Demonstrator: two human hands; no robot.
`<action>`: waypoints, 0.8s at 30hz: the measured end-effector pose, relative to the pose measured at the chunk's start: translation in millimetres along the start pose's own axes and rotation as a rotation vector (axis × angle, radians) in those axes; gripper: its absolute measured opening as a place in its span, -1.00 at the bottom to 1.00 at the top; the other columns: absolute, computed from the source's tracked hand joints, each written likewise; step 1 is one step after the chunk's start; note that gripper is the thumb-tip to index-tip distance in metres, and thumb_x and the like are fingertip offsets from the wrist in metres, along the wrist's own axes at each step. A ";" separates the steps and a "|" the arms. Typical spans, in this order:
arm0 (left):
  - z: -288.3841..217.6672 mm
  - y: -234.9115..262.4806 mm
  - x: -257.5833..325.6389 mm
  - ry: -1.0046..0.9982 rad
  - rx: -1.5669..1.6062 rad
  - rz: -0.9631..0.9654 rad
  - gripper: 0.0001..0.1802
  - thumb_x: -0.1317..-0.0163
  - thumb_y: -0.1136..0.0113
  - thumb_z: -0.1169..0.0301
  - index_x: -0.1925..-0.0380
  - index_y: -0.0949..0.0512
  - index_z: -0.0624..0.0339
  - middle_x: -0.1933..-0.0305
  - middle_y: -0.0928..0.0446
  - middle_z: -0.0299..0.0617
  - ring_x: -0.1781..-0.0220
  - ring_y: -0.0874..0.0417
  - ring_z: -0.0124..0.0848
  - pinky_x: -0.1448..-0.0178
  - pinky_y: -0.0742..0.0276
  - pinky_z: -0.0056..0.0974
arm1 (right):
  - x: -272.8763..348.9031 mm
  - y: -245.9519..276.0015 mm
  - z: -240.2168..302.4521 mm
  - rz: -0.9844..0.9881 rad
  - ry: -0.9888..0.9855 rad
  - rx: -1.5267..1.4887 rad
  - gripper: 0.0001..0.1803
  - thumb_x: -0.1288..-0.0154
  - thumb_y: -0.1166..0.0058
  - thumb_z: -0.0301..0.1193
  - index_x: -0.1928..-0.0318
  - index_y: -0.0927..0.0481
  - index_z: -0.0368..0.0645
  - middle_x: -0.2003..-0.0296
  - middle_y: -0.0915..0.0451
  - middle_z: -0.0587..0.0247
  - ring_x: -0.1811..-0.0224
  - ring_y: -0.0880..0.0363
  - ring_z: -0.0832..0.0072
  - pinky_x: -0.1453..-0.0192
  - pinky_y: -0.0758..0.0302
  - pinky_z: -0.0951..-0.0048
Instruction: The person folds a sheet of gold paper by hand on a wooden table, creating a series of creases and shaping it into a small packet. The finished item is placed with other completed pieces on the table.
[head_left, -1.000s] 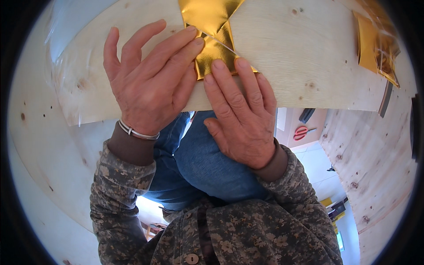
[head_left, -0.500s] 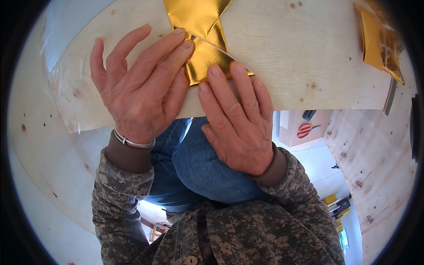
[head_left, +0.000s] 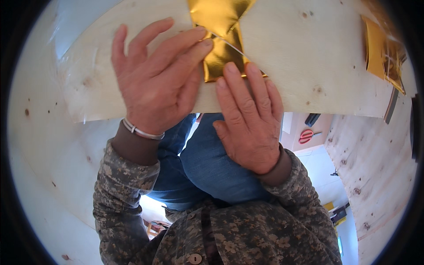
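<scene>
Folded shiny gold foil [head_left: 224,55], top cut off, lies on the pale wooden tabletop [head_left: 300,66] under the left hand's [head_left: 163,77] partly spread fingers and the right hand's [head_left: 251,119] flat, nearly-together ones. Gold sheets in clear plastic [head_left: 375,51] and red-handled scissors [head_left: 305,136] lie rightward.

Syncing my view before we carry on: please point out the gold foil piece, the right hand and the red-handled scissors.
Gold foil piece [head_left: 224,56]: head view, lower section, below the pale diagonal line.
Right hand [head_left: 251,121]: head view, back of the hand.
Red-handled scissors [head_left: 310,135]: head view, where handles meet blades.
</scene>
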State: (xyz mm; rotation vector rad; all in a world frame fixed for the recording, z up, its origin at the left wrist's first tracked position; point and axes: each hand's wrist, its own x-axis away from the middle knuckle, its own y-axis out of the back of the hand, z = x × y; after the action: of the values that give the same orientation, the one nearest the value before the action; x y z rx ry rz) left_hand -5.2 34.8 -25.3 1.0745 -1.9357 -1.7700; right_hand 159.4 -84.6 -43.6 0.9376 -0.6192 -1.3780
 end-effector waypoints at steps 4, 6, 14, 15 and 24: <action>1.4 2.0 3.4 0.020 0.062 0.010 -0.62 -0.21 -0.23 0.49 -0.02 -0.74 -0.09 -0.18 -0.66 -0.39 -0.37 -0.47 -0.21 -0.59 0.13 0.04 | -3.1 4.3 2.0 0.023 0.005 0.018 -0.25 -0.13 -0.25 -0.28 -0.37 -0.45 -0.19 -0.46 -0.32 0.07 -0.56 -0.19 0.11 -0.58 -0.05 0.00; 3.1 2.6 6.6 0.008 0.077 0.005 -0.62 -0.23 -0.21 0.47 -0.03 -0.74 -0.09 -0.20 -0.65 -0.39 -0.39 -0.44 -0.21 -0.60 0.17 0.05 | -3.0 5.9 6.6 0.030 0.004 0.064 -0.20 -0.07 -0.31 -0.28 -0.37 -0.44 -0.20 -0.47 -0.31 0.09 -0.57 -0.17 0.12 -0.59 -0.02 -0.02; 8.2 -5.9 14.6 -0.018 0.080 -0.068 -0.60 -0.24 -0.18 0.45 -0.07 -0.70 -0.13 -0.29 -0.55 -0.41 -0.44 -0.37 -0.25 -0.61 0.18 0.09 | -4.6 3.8 13.1 0.058 0.045 0.133 -0.23 -0.41 -0.12 -0.14 -0.47 -0.26 -0.30 -0.51 -0.20 -0.05 -0.59 -0.07 -0.01 -0.59 0.05 -0.09; 8.1 -6.8 15.0 -0.014 0.086 -0.073 -0.61 -0.24 -0.18 0.45 -0.06 -0.70 -0.12 -0.28 -0.56 -0.41 -0.43 -0.37 -0.26 -0.61 0.17 0.09 | -5.1 3.3 13.2 0.044 0.054 0.136 -0.22 -0.41 -0.12 -0.13 -0.48 -0.24 -0.29 -0.51 -0.20 -0.05 -0.59 -0.07 -0.01 -0.59 0.05 -0.10; 9.2 -10.5 17.9 -0.031 0.074 -0.112 -0.61 -0.20 -0.20 0.43 -0.05 -0.70 -0.10 -0.29 -0.55 -0.46 -0.43 -0.38 -0.30 -0.60 0.10 0.14 | -7.1 -1.2 15.1 0.037 0.023 0.175 -0.15 -0.28 -0.23 -0.07 -0.45 -0.30 -0.26 -0.51 -0.22 -0.04 -0.59 -0.08 0.00 -0.59 0.04 -0.14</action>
State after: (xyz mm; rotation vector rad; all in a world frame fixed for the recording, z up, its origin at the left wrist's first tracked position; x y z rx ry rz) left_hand -20.1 29.4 -41.6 1.2099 -2.0092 -1.7954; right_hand 145.3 -80.5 -35.7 1.0750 -0.7447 -1.2932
